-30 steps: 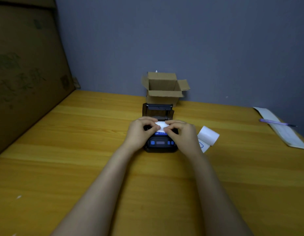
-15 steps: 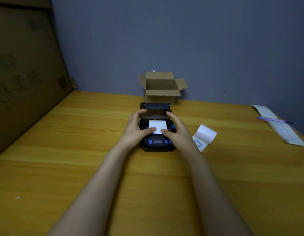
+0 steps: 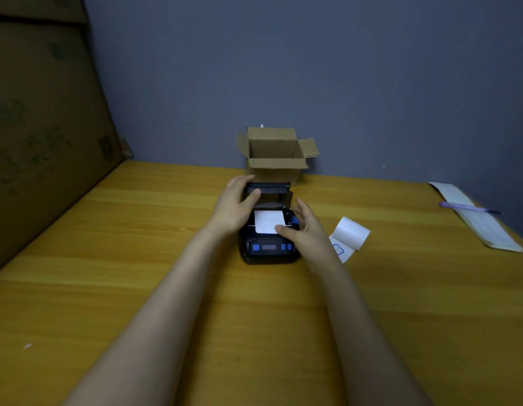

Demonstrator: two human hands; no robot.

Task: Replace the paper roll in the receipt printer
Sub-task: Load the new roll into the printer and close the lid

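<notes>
A small black receipt printer [image 3: 268, 249] with blue buttons stands on the wooden table, its lid [image 3: 267, 189] raised at the back. A white paper strip [image 3: 268, 221] lies over the open paper bay, its roll hidden inside. My left hand [image 3: 235, 206] grips the left side of the lid, thumb on its front. My right hand [image 3: 305, 230] rests at the printer's right side, its thumb pressing the paper's near right corner, fingers spread. Another white paper roll [image 3: 350, 236] with a loose printed tail lies on the table just right of my right hand.
An open cardboard box [image 3: 276, 159] stands right behind the printer against the grey wall. A large cardboard sheet [image 3: 40, 127] leans along the left side. At the far right lie a long paper slip [image 3: 477, 219] and a purple pen [image 3: 466, 207].
Both hands had been bunched over the paper in the bay. They opened and spread; my left hand rose to the lid's left side, my right stayed at the right, thumb on the paper.
</notes>
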